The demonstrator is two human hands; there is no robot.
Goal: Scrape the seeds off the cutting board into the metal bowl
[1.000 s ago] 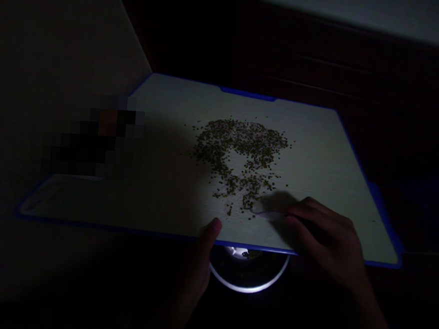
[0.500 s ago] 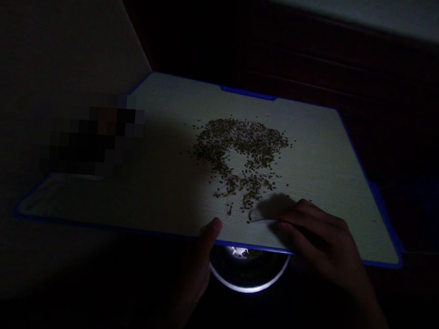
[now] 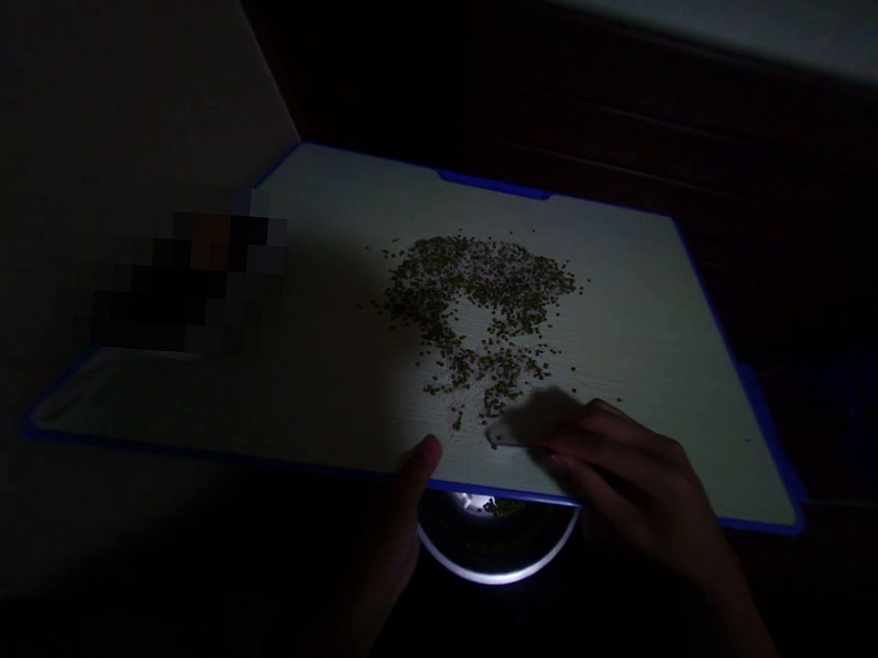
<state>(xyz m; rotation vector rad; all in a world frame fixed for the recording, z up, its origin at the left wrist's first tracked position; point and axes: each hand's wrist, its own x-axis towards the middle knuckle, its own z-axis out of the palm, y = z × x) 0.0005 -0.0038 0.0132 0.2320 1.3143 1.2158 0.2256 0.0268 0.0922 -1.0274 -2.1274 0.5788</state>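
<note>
A pale board with a blue rim (image 3: 619, 332) lies across the view, with many small greenish beans (image 3: 488, 272) scattered over its middle. My left hand (image 3: 398, 537) grips the near edge, thumb on top and the other fingers mostly hidden below. My right hand (image 3: 631, 473) is closed around a thin spoon (image 3: 513, 443), much of it covered by the fingers. Its tip touches or hovers just over the board, by a few stray beans near the front edge. Under that edge sits a round bowl (image 3: 493, 577) with a bright rim and some beans inside, partly hidden by the board.
The scene is very dark. A pale flat surface (image 3: 126, 77) extends along the left, partly behind a blurred-out patch (image 3: 179, 281) that overlaps the board's left side. Another light surface (image 3: 731, 24) runs across the top right.
My right hand has drawn the spoon slightly left and toward the near edge, bringing a few beans with it. The left hand and the board stay in place.
</note>
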